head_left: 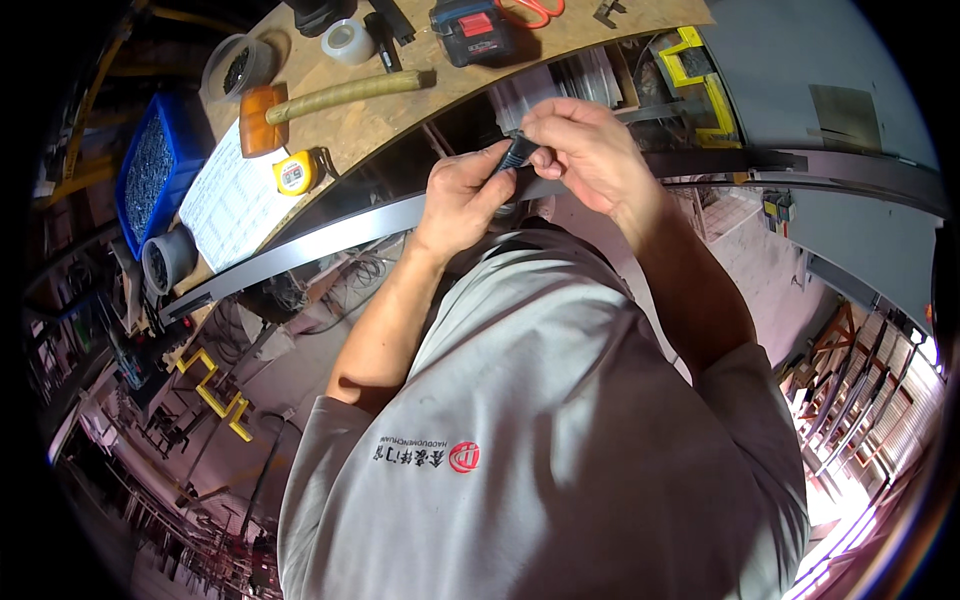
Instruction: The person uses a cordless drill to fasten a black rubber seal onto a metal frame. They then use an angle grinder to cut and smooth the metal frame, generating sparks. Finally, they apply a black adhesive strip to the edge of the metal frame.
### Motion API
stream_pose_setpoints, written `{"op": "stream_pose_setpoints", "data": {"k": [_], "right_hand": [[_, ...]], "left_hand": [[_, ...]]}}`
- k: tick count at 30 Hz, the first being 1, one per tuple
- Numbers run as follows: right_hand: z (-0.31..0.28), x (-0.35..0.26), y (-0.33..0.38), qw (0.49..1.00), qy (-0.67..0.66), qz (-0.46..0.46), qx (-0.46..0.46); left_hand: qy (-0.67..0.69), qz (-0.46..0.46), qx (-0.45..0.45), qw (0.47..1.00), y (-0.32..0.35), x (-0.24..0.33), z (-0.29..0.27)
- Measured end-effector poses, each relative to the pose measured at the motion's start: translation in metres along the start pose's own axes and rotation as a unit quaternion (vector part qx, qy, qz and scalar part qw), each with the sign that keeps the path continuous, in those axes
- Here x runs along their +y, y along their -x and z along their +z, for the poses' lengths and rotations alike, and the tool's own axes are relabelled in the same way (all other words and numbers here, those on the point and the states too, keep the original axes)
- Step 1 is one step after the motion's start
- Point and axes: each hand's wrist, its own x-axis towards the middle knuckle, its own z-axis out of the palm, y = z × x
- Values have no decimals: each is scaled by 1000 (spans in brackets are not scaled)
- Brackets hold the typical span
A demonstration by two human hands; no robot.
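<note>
Just above the centre of the frame, over the grey shirt (560, 400) that fills the lower half, the two hands meet on one small dark part (517, 152). The left hand (462, 195) is curled narrow, thumb and forefinger pinched round the part's lower end; the right hand (585, 148) closes on its upper end from the other side, fingertips bunched tight. What the part is I cannot tell — it looks short, black and ribbed, possibly rubber or plastic. By its look it is light and somewhat yielding, easy to lose from a loose pinch, so a fingertip grip near both ends, as now, seems the sound hold.

Right behind the hands, and seemingly touching the part, a long grey metal strip (330, 235) sweeps from the left edge toward the right of the frame. It looks stiff and thin-edged, better steadied along its flat face than by its edge.

Farther up, on the chipboard bench (350, 120) in the upper left, lie a mallet (340, 95) with an orange head, a yellow tape measure (295, 173), a printed sheet (230, 200), a roll of clear tape (349, 40) and a cordless tool's battery (475, 30) — and at the far left a blue crate (150, 165) full of small dark fasteners.
</note>
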Motion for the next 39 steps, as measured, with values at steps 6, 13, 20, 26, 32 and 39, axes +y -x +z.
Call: {"op": "stream_pose_setpoints", "data": {"k": [6,13,20,26,32,39], "right_hand": [[-4,8,4,998,-65,6,-5],[-9,25,-1,989,-147,-18,-2],[-2,18,-1,996,-60,-61,-5],[2,24,-3,996,-15,-84,37],[-1,21,-1,995,24,-97,4],[-1,4,-9,953,260,-157,-15]], "left_hand": [[30,8,21,999,3,-6,3],[91,-19,46,995,3,-14,2],[140,-47,31,989,6,-12,0],[158,-77,35,984,6,-10,0],[171,-74,24,982,4,-5,1],[95,-37,13,995,3,-1,2]]}}
